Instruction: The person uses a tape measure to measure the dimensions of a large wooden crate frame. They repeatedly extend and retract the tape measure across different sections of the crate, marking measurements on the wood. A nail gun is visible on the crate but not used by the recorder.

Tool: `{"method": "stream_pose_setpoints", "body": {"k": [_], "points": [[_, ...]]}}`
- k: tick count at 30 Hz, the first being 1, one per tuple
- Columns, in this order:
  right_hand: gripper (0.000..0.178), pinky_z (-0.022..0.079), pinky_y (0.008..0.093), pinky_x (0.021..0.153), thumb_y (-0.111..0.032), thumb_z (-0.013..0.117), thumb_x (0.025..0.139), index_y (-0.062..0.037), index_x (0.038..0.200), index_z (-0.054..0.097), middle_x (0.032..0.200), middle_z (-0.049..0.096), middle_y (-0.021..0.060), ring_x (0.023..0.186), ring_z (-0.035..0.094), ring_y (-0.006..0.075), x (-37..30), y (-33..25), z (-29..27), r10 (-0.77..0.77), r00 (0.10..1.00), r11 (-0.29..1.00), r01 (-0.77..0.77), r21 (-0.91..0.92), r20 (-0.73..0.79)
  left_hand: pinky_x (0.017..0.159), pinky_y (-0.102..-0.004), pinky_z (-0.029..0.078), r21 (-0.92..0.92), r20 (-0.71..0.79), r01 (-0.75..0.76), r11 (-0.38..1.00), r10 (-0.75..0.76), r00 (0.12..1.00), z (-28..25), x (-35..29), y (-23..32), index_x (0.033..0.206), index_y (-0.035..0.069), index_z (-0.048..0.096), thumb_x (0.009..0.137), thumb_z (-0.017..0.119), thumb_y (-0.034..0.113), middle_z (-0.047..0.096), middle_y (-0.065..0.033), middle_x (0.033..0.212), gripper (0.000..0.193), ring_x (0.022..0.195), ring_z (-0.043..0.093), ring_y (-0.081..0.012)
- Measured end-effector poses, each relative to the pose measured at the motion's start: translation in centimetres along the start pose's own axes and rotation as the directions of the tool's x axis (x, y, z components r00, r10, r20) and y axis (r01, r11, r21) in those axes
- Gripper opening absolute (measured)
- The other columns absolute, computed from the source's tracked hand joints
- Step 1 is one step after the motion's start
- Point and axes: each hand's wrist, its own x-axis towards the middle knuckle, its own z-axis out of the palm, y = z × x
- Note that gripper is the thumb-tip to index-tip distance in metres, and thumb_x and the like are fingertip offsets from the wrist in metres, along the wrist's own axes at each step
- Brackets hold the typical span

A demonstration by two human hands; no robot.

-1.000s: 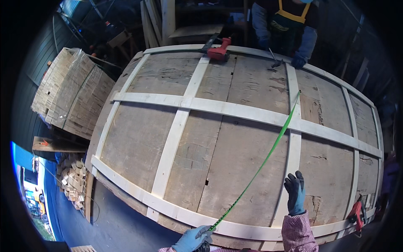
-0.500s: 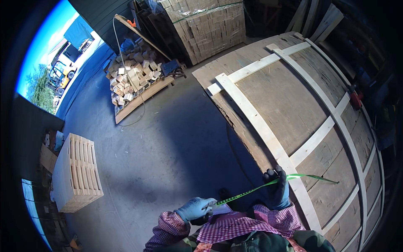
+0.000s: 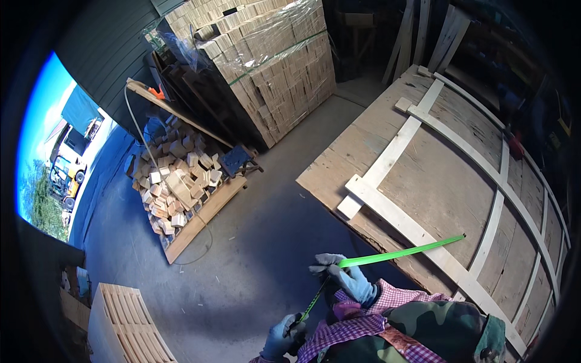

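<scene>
A bright green tape measure (image 3: 399,253) runs between my two gloved hands and stretches out over a wooden frame (image 3: 417,227) of pale slats. My right hand (image 3: 352,283), in a blue-grey glove with dark fingertips, pinches the blade by the near edge of the big plywood-topped table (image 3: 357,142). The tape's free end hovers above or rests on the boards; I cannot tell which. Low in front of me, my left hand (image 3: 282,336) is closed at the other end of the tape, where the case is mostly hidden by the glove.
Wood blocks (image 3: 181,181) lie heaped on a pallet at the left, with a blue stool-like stand (image 3: 236,160) beside it. Behind rises a wrapped stack of lumber (image 3: 284,78). Slatted wooden pieces (image 3: 124,323) stand at lower left. Planks (image 3: 448,39) lean at the back right.
My view has turned and shifted toward the table's far-left corner. My right hand has moved left, off the frame's slat, and a longer stretch of tape now extends past it.
</scene>
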Motion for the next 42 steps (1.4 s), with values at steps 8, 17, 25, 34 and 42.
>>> {"method": "stream_pose_setpoints", "body": {"k": [8, 17, 25, 34, 42], "points": [[0.023, 0.048, 0.0265, 0.085, -0.017, 0.064, 0.092, -0.0019, 0.109, 0.062, 0.103, 0.064, 0.0048, 0.094, 0.06, 0.0129, 23.4, 2.1, 3.6, 0.171, 0.979, 0.965, -0.144, -0.219, 0.11, 0.056, -0.0239, 0.042, -0.015, -0.102, 0.111, 0.994, -0.112, 0.988, -17.2, 14.9, 5.5, 0.092, 0.003, 0.062, 0.095, 0.057, 0.014, 0.058, -0.0001, 0.072, 0.012, 0.063, 0.053, -0.0068], [0.024, 0.052, 0.0284, 0.083, -0.018, 0.063, 0.091, 0.0014, 0.106, 0.068, 0.099, 0.071, 0.008, 0.09, 0.066, 0.0141, 46.8, 5.6, 0.4, 0.152, 0.933, 0.983, -0.178, -0.051, -0.326, 0.068, -0.0298, 0.047, 0.276, 0.303, -0.233, 0.933, 0.145, 0.942, -33.3, 43.8, 14.7, 0.088, 0.005, 0.065, 0.098, 0.051, 0.027, 0.066, -0.0034, 0.087, 0.028, 0.071, 0.059, -0.0146], [0.024, 0.053, 0.0299, 0.085, -0.014, 0.06, 0.093, 0.0054, 0.105, 0.067, 0.097, 0.07, 0.0124, 0.091, 0.067, 0.0183, 59.2, 1.9, -8.3, -0.091, 0.528, 0.962, 0.267, 0.063, -0.845, 0.072, -0.0235, 0.053, 0.419, 0.708, 0.065, 0.906, -0.371, 0.601, -32.9, 72.2, 22.9, 0.129, -0.001, 0.049, 0.091, 0.053, -0.003, 0.069, -0.0093, 0.106, 0.038, 0.089, 0.068, -0.0139], [0.021, 0.051, 0.0306, 0.089, -0.008, 0.066, 0.087, 0.0004, 0.106, 0.069, 0.103, 0.07, 0.0095, 0.099, 0.065, 0.0177, 74.9, -12.8, -22.9, -0.304, 0.616, 0.951, 0.158, -0.264, -0.726, 0.069, -0.0262, 0.052, 0.245, 0.866, -0.17, 0.954, -0.137, 0.48, -19.6, 96.2, 36.3, 0.115, -0.006, 0.056, 0.094, 0.059, 0.029, 0.07, -0.012, 0.092, 0.041, 0.079, 0.067, -0.0144], [0.039, 0.04, 0.0419, 0.102, -0.036, 0.062, 0.09, -0.0112, 0.121, 0.062, 0.129, 0.055, 0.0139, 0.123, 0.048, 0.0295, 87.9, -28.6, -37.3, -0.611, 0.708, 0.439, -0.071, -0.895, -0.356, 0.076, -0.0334, 0.051, -0.033, 0.698, -0.35, 0.936, 0.273, 0.663, -7.5, 115.5, 42.3, 0.119, -0.001, 0.054, 0.094, 0.057, 0.038, 0.063, -0.0126, 0.101, 0.046, 0.09, 0.062, -0.0193]]}}
